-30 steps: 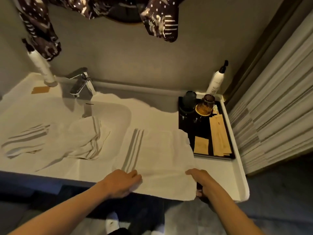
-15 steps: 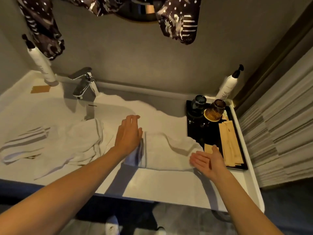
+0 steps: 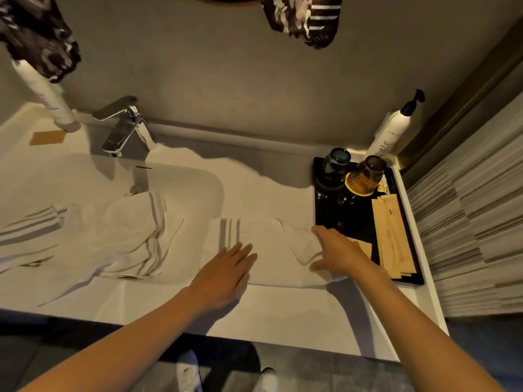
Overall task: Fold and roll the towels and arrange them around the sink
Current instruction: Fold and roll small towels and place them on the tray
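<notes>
White cotton: the folded towel point(image 3: 263, 250) lay flat on the counter point(image 3: 283, 312), between the sink basin point(image 3: 181, 188) and the black tray point(image 3: 334, 219), its grey stripes at the left end.
Left hand: your left hand point(image 3: 226, 271) rested palm down on the towel's near left part, fingers straight and close together, gripping nothing.
Right hand: your right hand point(image 3: 336, 251) lay on the towel's right end, just beside the tray, fingers stretched out and slightly blurred, nothing pinched.
Other towels: a loose striped towel point(image 3: 133, 236) sagged over the basin's near edge; a second striped one point(image 3: 28, 230) lay further left.
Tray: it carried a dark glass point(image 3: 335, 168), an amber glass point(image 3: 365, 176) and tan paper sachets point(image 3: 393, 239).
Back edge: the tap point(image 3: 124, 128) stood behind the basin, with a pump bottle point(image 3: 393, 128) in the right corner.
</notes>
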`<state>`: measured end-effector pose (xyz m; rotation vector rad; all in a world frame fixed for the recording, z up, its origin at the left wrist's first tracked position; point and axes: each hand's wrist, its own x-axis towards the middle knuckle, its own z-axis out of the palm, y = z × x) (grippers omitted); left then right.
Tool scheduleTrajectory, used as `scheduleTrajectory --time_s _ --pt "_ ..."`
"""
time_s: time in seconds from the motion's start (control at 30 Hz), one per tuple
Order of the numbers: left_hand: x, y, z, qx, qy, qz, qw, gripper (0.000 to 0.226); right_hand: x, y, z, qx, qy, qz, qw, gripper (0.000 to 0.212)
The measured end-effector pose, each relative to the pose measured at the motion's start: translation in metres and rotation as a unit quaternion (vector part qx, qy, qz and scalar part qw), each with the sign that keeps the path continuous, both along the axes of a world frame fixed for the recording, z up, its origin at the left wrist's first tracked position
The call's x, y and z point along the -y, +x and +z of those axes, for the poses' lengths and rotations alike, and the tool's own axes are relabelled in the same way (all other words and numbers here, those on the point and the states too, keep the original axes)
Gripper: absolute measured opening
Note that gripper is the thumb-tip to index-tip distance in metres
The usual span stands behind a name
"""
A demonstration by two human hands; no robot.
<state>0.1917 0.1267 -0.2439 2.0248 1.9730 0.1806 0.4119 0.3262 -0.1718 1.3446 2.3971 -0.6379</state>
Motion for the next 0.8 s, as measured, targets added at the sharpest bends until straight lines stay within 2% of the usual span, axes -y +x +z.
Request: scheduleTrajectory --time_s 0.07,0.1,0.13,0.27,0.4,0.47,0.53,0.6,0.7,0.8 --pt "0.01 -0.005 0.001 0.014 -0.01 -0.004 1.0 0.053 -0.003 0.003 -0.003 -0.073 0.007 -0.065 0.995 0.027" --pt "0.014 -0.01 0.001 0.024 -0.008 -0.002 1.0 0.052 -0.005 0.004 -0.004 -0.111 0.021 -0.119 0.986 0.011" --pt "0.017 -0.013 0.0 0.032 -0.007 0.003 0.999 0.05 -0.006 0.003 -0.003 -0.126 0.041 -0.152 0.98 0.018" --pt "0.006 -0.011 0.003 0.003 0.058 -0.015 0.998 0.038 -0.002 -0.003 -0.004 -0.05 0.051 -0.171 0.983 0.031" --pt "-0.013 0.002 0.011 0.023 0.084 0.026 0.996 0.025 -0.003 -0.014 -0.005 -0.092 -0.019 -0.227 0.969 0.031" --pt "-0.013 0.001 0.008 0.016 0.084 0.029 0.996 0.021 -0.01 -0.019 0.003 -0.109 -0.089 -0.267 0.953 0.025" --pt "-0.009 -0.001 0.006 0.015 0.079 0.025 0.996 0.02 -0.015 -0.021 0.006 -0.079 -0.142 -0.265 0.95 0.023" --pt "-0.007 -0.002 0.003 0.015 0.082 0.022 0.996 0.021 -0.018 -0.019 0.003 -0.058 -0.147 -0.243 0.957 0.023" --pt "-0.006 -0.001 0.002 0.009 0.087 0.021 0.996 0.024 -0.016 -0.018 0.003 -0.149 -0.148 -0.259 0.943 0.014" --pt "-0.006 0.002 0.002 -0.013 0.106 0.011 0.994 0.035 -0.018 -0.015 0.01 -0.225 -0.153 -0.32 0.907 0.011"
